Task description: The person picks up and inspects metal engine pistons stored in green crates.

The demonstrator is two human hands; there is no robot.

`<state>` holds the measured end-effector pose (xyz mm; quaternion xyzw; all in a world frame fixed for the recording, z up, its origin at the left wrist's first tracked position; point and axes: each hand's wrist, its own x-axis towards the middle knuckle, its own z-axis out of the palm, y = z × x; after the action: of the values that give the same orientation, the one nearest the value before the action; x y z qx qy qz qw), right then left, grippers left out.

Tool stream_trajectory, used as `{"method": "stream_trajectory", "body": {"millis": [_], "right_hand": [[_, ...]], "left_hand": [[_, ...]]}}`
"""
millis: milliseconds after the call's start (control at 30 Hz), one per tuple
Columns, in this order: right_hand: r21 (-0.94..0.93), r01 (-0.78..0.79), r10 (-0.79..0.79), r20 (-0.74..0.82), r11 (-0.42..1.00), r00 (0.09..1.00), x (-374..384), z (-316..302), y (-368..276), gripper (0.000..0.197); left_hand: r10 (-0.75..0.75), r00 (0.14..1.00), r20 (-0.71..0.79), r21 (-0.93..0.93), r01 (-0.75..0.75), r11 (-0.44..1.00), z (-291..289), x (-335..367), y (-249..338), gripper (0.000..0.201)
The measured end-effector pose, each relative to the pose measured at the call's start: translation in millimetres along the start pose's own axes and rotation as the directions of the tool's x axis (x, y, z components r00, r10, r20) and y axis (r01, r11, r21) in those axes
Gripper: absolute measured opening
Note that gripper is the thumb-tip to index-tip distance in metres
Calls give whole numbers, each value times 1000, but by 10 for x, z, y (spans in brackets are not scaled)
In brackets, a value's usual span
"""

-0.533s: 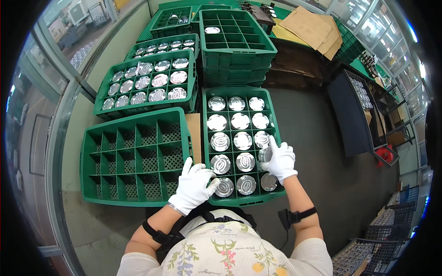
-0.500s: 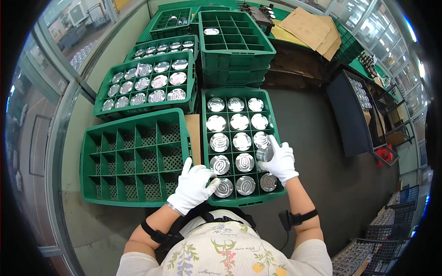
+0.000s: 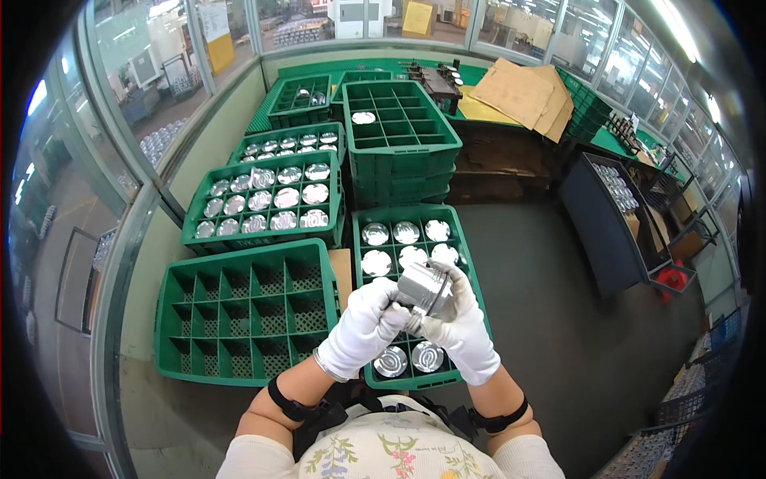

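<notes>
A silvery metal piston is lifted above the right-hand green crate, tilted on its side. My gloved left hand grips its lower left part with closed fingers. My gloved right hand wraps round the other side, thumb and fingers closed on it. Shiny round pistons stand crown up in the crate's compartments; my hands and forearms hide some of the middle ones. To the left lies a green divided crate with bare mesh-bottomed compartments. Both gloves are white.
Behind the left crate, another green crate holds several pistons. A stack of green crates rises ahead, one piston in its top. Flat cardboard rests on the far bench. A dark cabinet and a red object are at right.
My right hand has raised a piston out of the right crate and turned it. My left hand has moved right and up to hold it too. The view has tilted upward.
</notes>
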<state>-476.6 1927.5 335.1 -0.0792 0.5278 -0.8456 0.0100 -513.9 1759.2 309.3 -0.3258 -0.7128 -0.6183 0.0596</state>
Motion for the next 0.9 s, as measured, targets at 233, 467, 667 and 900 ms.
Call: {"method": "stream_trajectory", "body": {"millis": [233,467,667,900], "right_hand": [[-108,157,-141,142,982,980,-128,114,-284,55],[89,111,-117,75,990,990,-105,142,-283,48],[263,-169,150,90,950,985,-78,230,-383,58],[73,-186,175,141,980,974,-164,193,-218,59]], "left_hand": [[-445,895,23,-715,325,619,-155,101,482,61],[-464,877,123,-814,357,459,-138,111,530,60],[-493,862,116,-831,357,428,-48,90,645,51],[-352,933,-70,-666,219,713,-115,-51,334,34]]}}
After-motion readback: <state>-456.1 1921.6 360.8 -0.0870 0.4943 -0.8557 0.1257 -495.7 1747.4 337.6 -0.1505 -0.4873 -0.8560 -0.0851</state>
